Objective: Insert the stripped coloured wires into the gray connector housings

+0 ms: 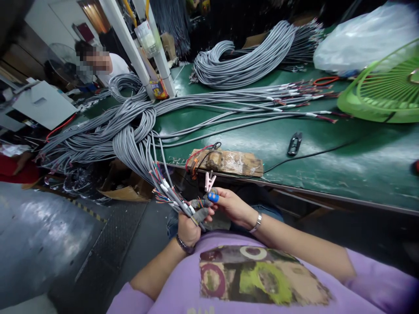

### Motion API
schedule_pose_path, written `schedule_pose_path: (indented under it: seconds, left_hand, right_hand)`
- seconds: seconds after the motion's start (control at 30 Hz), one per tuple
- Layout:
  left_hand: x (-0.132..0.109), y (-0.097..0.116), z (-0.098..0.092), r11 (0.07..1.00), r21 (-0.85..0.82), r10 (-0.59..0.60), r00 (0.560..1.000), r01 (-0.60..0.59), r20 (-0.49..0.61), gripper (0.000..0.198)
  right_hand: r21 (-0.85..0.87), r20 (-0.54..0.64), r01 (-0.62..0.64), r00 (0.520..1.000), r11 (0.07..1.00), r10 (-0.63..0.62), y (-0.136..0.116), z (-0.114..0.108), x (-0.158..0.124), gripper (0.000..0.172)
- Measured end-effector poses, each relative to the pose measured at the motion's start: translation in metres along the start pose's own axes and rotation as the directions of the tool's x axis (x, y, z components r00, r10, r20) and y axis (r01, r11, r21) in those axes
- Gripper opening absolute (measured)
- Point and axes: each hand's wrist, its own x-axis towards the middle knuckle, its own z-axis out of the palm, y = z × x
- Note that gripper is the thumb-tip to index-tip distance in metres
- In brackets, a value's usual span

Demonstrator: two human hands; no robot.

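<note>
My left hand (189, 231) is closed around several grey cables (176, 199), close to my lap. Grey coverings wrap its thumb and a finger. Fanned coloured wire ends (161, 198) and white sleeves show just beyond that grip. Thumb and fingertips of my right hand (231, 204) are pinched together beside the left fingers, with a blue cover on the thumb. Whatever lies in that pinch is too small to make out. Right above the fingertips, a pink clip (210, 181) stands at the table's front edge, below a worn wooden block (238, 162).
Long grey cables (131, 117) drape across the green table (366, 161) and hang over its front edge. Black thread snips (295, 144) lie right of the block. A green fan (386, 87), plastic bag (366, 39) and coiled cables (245, 65) stand behind. Another person (114, 65) is at far left.
</note>
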Motion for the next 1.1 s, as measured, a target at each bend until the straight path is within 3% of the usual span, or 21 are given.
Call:
schedule_pose_path:
  seconds: [0.07,0.2,0.27,0.37,0.47,0.53,0.6,0.7,0.83,1.1]
  left_hand:
    - [0.000,0.001,-0.001,1.000,-0.017,-0.018,0.999,0.018,0.036,0.025]
    - [-0.001,0.003,0.000,0.997,-0.071,0.004,1.000,-0.002,0.016,0.022]
    - [0.000,0.004,0.002,0.996,-0.091,0.024,1.000,-0.024,-0.009,0.021]
    - [0.002,0.007,0.007,0.992,-0.106,0.056,0.997,-0.061,-0.044,0.022]
    - [0.005,0.010,0.012,0.991,-0.116,0.065,0.996,-0.073,-0.065,0.022]
    - [0.007,0.011,0.013,0.991,-0.116,0.056,0.996,-0.064,-0.066,0.022]
    - [0.009,0.010,0.013,0.992,-0.113,0.046,0.997,-0.053,-0.064,0.023]
    - [0.009,0.008,0.012,0.993,-0.105,0.042,0.998,-0.047,-0.053,0.022]
    - [0.010,0.003,0.011,0.995,-0.082,0.051,0.998,-0.055,-0.046,0.020]
    - [0.005,0.004,0.008,0.993,-0.093,0.070,0.997,-0.074,-0.038,0.019]
  right_hand:
    - [0.037,0.022,-0.032,0.999,0.999,0.031,0.000,-0.001,0.001,0.027]
    - [0.192,-0.097,-0.084,0.990,0.978,0.104,-0.007,-0.008,0.009,0.034]
    - [0.205,-0.099,-0.088,0.989,0.975,0.110,-0.013,-0.011,0.014,0.040]
    - [-0.048,-0.115,0.058,0.991,0.997,-0.063,-0.020,-0.011,0.019,0.042]
    - [-0.281,-0.164,0.186,0.957,0.942,-0.238,-0.022,-0.008,0.023,0.044]
    - [-0.192,-0.164,0.159,0.968,0.968,-0.192,-0.020,-0.006,0.026,0.047]
    - [0.010,-0.128,0.085,0.988,0.996,-0.083,-0.017,-0.004,0.029,0.046]
    - [0.219,-0.127,0.051,0.992,0.974,-0.023,-0.015,0.000,0.033,0.040]
    - [0.275,-0.191,0.081,0.981,0.958,-0.028,-0.015,0.002,0.036,0.035]
    - [0.326,-0.114,-0.061,0.988,0.943,0.103,-0.009,-0.011,0.025,0.045]
